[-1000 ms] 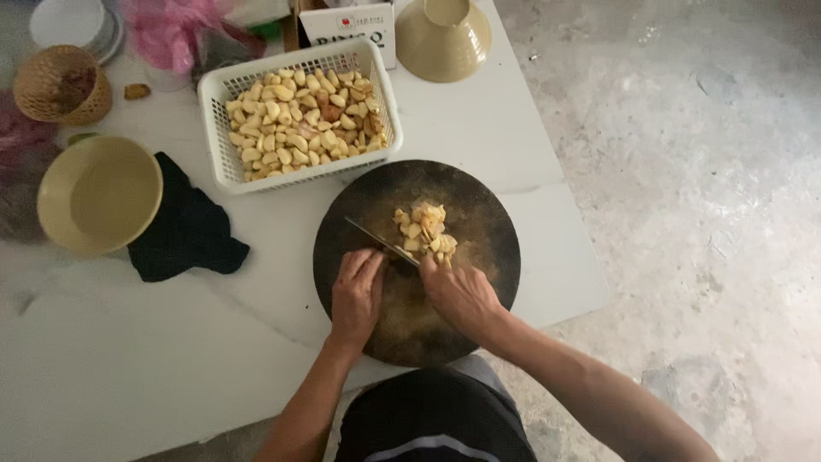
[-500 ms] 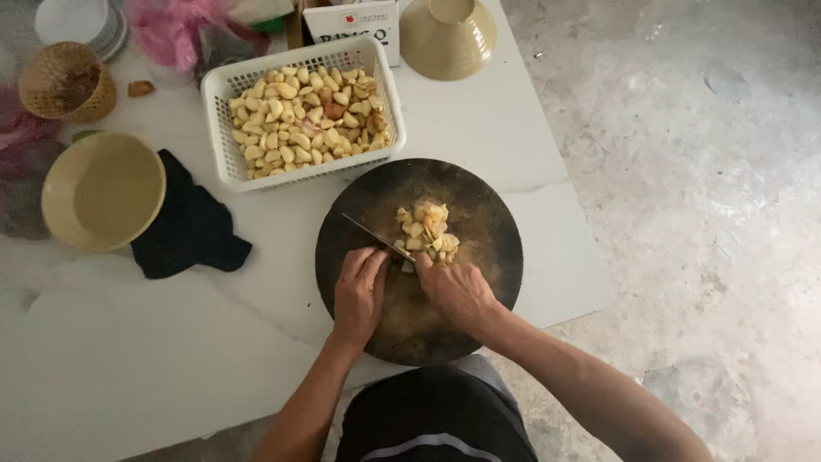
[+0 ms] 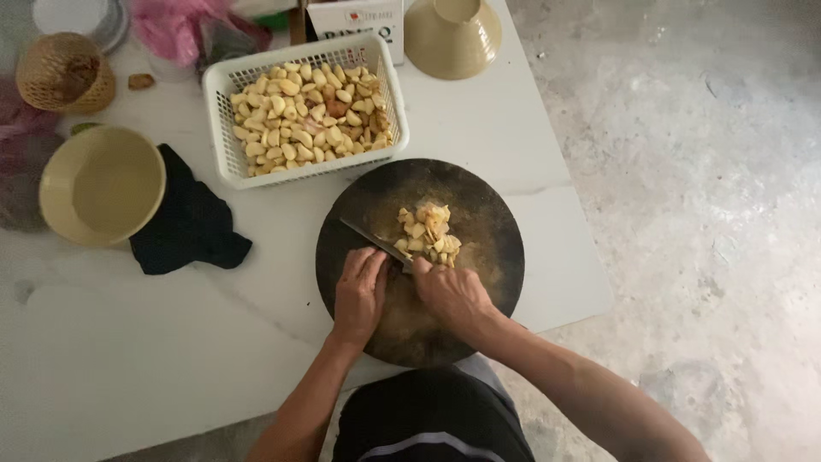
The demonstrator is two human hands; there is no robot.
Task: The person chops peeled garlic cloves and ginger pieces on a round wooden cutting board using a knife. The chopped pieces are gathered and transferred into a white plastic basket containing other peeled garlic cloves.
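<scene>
A round dark chopping board (image 3: 479, 192) lies at the near edge of a white table. On it is a small heap of chopped pale garlic pieces (image 3: 428, 231). A knife (image 3: 369, 239) lies across the board with its blade pointing up and left, next to the heap. My right hand (image 3: 453, 291) is closed around the knife's handle. My left hand (image 3: 359, 291) presses flat, fingers together, on the board and the blade's back. A white slotted basket (image 3: 224, 162) full of peeled garlic cloves (image 3: 308, 111) stands just behind the board.
A yellow bowl (image 3: 101, 184) and a black cloth (image 3: 192, 222) lie at left. A small wicker basket (image 3: 64, 73), pink plastic bags (image 3: 175, 26), a white box (image 3: 355, 15) and an upturned tan bowl (image 3: 453, 34) line the back. Grey concrete floor (image 3: 684, 171) is at right.
The hands and knife stay on the board in almost the same pose; the view has shifted slightly.
</scene>
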